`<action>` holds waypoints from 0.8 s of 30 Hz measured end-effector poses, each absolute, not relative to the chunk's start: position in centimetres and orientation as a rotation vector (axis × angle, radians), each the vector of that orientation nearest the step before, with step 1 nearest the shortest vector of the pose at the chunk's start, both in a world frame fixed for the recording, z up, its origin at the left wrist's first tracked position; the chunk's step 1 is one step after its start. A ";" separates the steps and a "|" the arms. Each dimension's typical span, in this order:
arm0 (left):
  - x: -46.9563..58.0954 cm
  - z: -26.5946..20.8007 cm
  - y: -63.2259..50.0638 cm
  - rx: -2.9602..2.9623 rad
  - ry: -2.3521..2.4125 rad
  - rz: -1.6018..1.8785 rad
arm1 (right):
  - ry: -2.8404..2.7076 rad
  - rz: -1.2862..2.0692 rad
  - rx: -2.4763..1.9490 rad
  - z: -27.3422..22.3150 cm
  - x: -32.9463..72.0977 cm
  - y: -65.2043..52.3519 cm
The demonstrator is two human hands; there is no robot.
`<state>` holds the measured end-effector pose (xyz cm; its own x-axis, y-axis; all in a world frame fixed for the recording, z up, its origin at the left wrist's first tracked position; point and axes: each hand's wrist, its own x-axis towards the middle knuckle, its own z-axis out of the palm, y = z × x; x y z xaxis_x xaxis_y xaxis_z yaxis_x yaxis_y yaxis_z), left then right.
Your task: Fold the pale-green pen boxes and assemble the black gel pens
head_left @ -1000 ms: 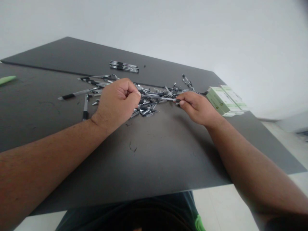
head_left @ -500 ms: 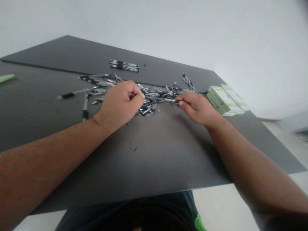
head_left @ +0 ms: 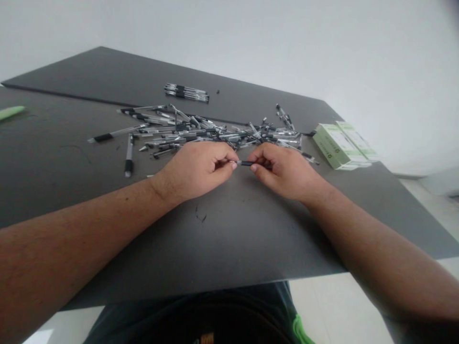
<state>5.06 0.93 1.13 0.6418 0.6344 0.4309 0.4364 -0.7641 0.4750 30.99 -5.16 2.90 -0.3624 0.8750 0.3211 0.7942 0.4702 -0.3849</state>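
Note:
Over the near side of the pile, my two hands meet at one pen (head_left: 245,163) with a black grip. My right hand (head_left: 287,170) pinches its gripped part between thumb and fingers; the rest of that pen is hidden in the palm. On the other side, my left hand (head_left: 201,168) is closed, thumb against forefinger, around a thin silvery pen tip (head_left: 232,162). Whether this tip is joined to the pen, I cannot tell. Just behind both hands lies a loose pile of clear pens with black grips (head_left: 201,131).
A neat stack of pens (head_left: 186,92) lies on the rear tabletop (head_left: 118,71), near a small black piece (head_left: 218,91). Green-and-white boxes (head_left: 340,145) stand at the right. One pen (head_left: 129,155) lies apart at the left, and a light green object (head_left: 11,112) is at the far left.
My left hand has come down and right, away from above the pile. My right hand has shifted slightly left and nearer with its pen, so the hands now meet.

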 end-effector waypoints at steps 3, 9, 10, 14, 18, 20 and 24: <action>5.0 1.2 0.9 2.571 0.864 0.828 | -2.238 0.235 -1.389 2.9 30.9 -5.1; 5.0 0.9 0.9 2.479 0.848 0.908 | -2.240 0.252 -1.383 3.0 31.0 -5.1; 5.0 0.8 0.9 2.464 0.848 0.919 | -2.244 0.249 -1.377 3.0 31.0 -5.1; 4.9 1.0 1.0 2.525 0.832 0.890 | -2.263 0.240 -1.360 2.9 30.9 -5.0; 4.9 1.1 1.0 2.569 0.793 0.882 | -2.262 0.268 -1.363 2.7 30.9 -5.0; 4.9 1.0 1.0 2.542 0.801 0.883 | -2.244 0.303 -1.373 2.6 30.9 -4.9; 4.8 1.1 1.1 2.452 0.855 0.929 | -2.140 0.327 -1.400 2.5 31.3 -4.7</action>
<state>4.78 1.09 1.07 0.5962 0.6570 0.4614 0.4048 -0.7423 0.5340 31.26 -4.72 2.50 -0.3012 0.8996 0.3162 0.7641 0.4261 -0.4844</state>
